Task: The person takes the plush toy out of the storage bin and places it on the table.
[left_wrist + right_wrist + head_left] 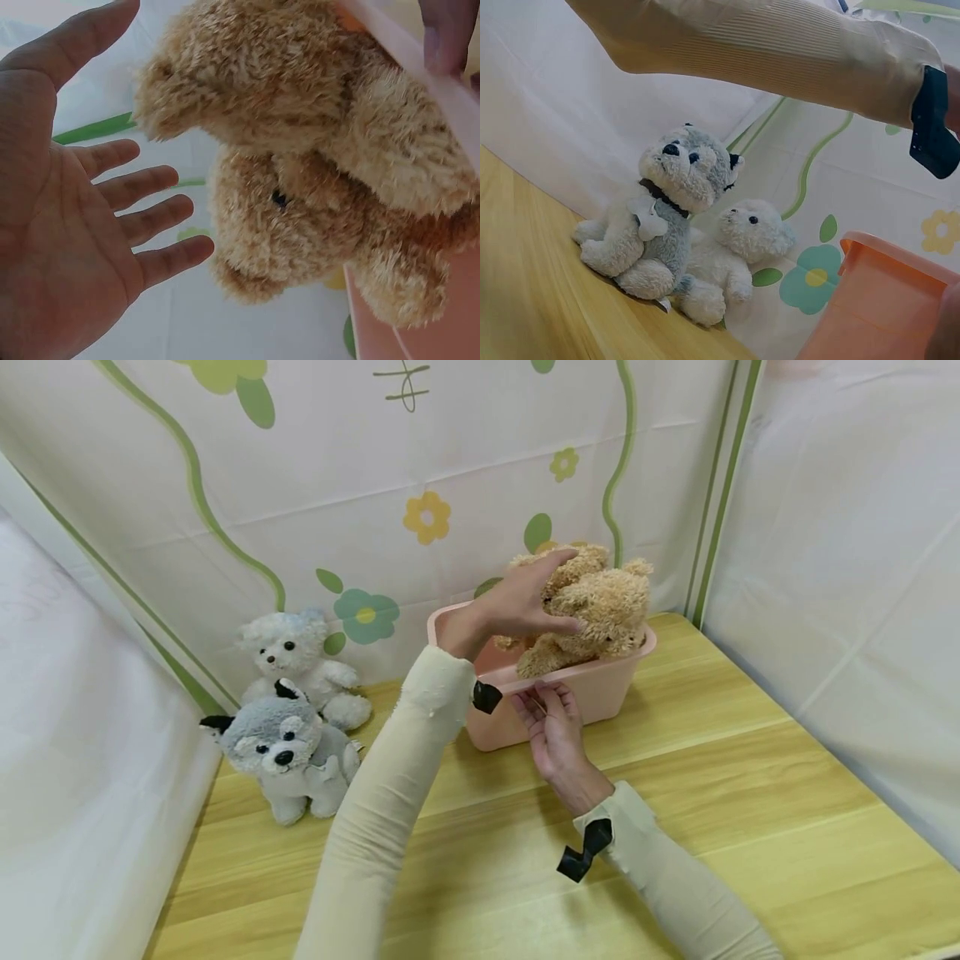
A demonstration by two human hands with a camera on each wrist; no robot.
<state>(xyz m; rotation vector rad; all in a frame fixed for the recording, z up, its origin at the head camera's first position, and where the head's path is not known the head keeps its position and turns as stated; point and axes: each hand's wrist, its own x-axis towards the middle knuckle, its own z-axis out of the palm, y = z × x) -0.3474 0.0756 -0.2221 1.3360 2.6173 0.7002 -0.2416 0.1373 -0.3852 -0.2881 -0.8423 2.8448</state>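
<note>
A pink plastic bin (498, 731) stands on the table, with two curly tan teddy bears (611, 602) side by side in its right part, their heads above the rim. My left hand (525, 597) is over the bin beside the bears, fingers spread. In the left wrist view, a gap shows between that hand's (67, 217) fingers and the bears (292, 217). Palm up at the front of the bin, my right hand (558, 739) grips the rim with thumb and fingers. The right wrist view shows only a dark sliver of it at the right edge.
A grey-and-white husky plush (288, 756) sits on the left of the wooden table (465, 877), in front of a white teddy bear (296, 656). Flower-printed cloth (315, 460) hangs behind, and plain white cloth (847, 527) hangs at the right.
</note>
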